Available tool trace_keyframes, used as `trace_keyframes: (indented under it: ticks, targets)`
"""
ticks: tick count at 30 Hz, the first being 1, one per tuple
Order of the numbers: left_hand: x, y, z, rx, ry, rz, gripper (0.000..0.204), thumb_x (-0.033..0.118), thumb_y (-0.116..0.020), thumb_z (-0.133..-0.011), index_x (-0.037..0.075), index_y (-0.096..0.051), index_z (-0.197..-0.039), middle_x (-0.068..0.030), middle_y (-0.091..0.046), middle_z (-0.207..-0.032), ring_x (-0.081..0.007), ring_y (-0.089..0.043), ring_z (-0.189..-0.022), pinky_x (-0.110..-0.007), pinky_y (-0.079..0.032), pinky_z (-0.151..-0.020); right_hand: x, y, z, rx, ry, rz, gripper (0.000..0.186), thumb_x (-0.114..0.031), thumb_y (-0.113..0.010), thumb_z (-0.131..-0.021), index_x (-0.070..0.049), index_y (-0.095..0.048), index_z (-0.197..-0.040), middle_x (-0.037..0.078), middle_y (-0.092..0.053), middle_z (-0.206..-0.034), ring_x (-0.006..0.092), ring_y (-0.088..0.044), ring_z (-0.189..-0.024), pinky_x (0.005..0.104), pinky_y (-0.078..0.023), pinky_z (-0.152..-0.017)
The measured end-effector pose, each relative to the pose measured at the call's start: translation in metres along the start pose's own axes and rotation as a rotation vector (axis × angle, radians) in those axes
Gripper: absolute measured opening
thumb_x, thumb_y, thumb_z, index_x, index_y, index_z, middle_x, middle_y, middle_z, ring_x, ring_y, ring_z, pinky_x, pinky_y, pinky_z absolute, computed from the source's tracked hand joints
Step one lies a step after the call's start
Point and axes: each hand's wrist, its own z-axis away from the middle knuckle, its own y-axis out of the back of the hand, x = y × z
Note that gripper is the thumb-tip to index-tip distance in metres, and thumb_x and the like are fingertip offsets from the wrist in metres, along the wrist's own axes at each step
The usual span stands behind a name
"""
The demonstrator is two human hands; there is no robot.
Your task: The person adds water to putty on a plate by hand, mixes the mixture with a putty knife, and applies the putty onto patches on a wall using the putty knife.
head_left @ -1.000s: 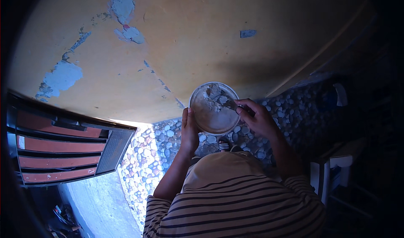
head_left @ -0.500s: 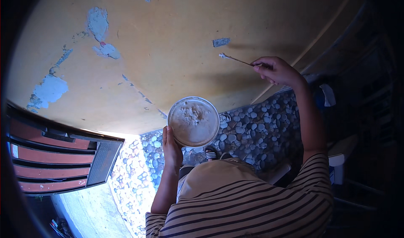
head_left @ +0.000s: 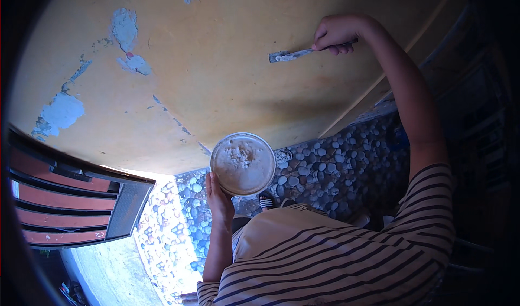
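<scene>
Right hand (head_left: pixel 337 31): closed around the handle of a putty knife (head_left: pixel 304 52); the handle's end shows past the curled fingers.
Putty knife, position: in front of the yellow wall (head_left: pixel 216 78), well above its bottom edge; the blade points away from the right hand, toward the wall's left side.
Putty knife, long axis: runs from handle at the right to blade at the left, dipping slightly toward the wall's bottom edge in this view.
Blade load: pale paste on the blade near its tip.
Grey patch (head_left: pixel 272 57): small, roughly rectangular, to the left of the right hand and a little lower in view; the blade tip overlaps its right part. Firm contact between blade and wall cannot be confirmed.
Nearer hand to patch: right; the left hand (head_left: pixel 220 202) is well apart, below and to the left.
Left hand: grips a round shallow tray (head_left: pixel 244 181) at the lower-left rim; fingers underneath are hidden.
Tray contents: rough paste (head_left: pixel 238 154), heaped toward the rim nearest the wall.
Tray position: held above the pebble-patterned floor (head_left: pixel 325 168), in front of the wall's bottom edge.
</scene>
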Motion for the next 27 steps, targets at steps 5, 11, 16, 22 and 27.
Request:
trace_keyframes:
  ticks: [5,11,16,22,27]
  targets:
    - [0.002,0.001,0.001,0.066,-0.006,0.057,0.040,0.036,-0.047,-0.105,0.005,-0.048,-0.129,-0.0097,-0.058,-0.121,-0.0199,-0.062,-0.109,-0.035,-0.055,-0.089,-0.023,0.012,-0.011,0.003,-0.047,0.102,0.033,-0.033,-0.062,-0.096,-0.001,-0.070,-0.098,0.008,-0.065,-0.069,0.0149,-0.062,-0.053,0.0314,-0.053,-0.047]
    - [0.007,0.010,0.000,-0.006,-0.019,0.043,0.035,0.036,-0.045,-0.106,0.006,-0.049,-0.124,-0.0075,-0.059,-0.116,-0.0173,-0.063,-0.104,-0.033,-0.054,-0.087,-0.043,0.021,-0.017,-0.013,-0.091,0.139,0.037,-0.030,-0.061,-0.097,0.006,-0.067,-0.094,0.013,-0.066,-0.070,0.0216,-0.066,-0.055,0.0359,-0.058,-0.050]
    - [0.009,0.016,-0.006,0.008,-0.004,0.018,0.037,0.037,-0.045,-0.106,0.006,-0.049,-0.125,-0.0076,-0.059,-0.117,-0.0172,-0.063,-0.104,-0.033,-0.054,-0.087,-0.056,0.030,-0.018,-0.003,-0.126,0.177,0.039,-0.029,-0.061,-0.097,0.009,-0.065,-0.093,0.016,-0.066,-0.072,0.0249,-0.067,-0.055,0.0378,-0.059,-0.051]
    - [0.017,0.026,-0.012,-0.017,0.023,-0.002,0.039,0.038,-0.046,-0.106,0.006,-0.048,-0.127,-0.0084,-0.059,-0.119,-0.0182,-0.063,-0.107,-0.033,-0.054,-0.089,-0.068,0.047,-0.017,-0.098,-0.293,0.139,0.026,-0.025,-0.064,-0.097,-0.003,-0.066,-0.084,0.008,-0.065,-0.074,0.0176,-0.064,-0.067,0.0356,-0.053,-0.067]
    - [0.028,0.029,-0.017,-0.017,0.047,-0.017,0.039,0.038,-0.045,-0.106,0.007,-0.048,-0.128,-0.0086,-0.060,-0.121,-0.0185,-0.063,-0.107,-0.034,-0.055,-0.088,-0.072,0.053,-0.014,-0.096,-0.293,0.158,0.030,-0.027,-0.064,-0.097,0.000,-0.067,-0.083,0.010,-0.065,-0.070,0.0176,-0.063,-0.059,0.0326,-0.055,-0.054]
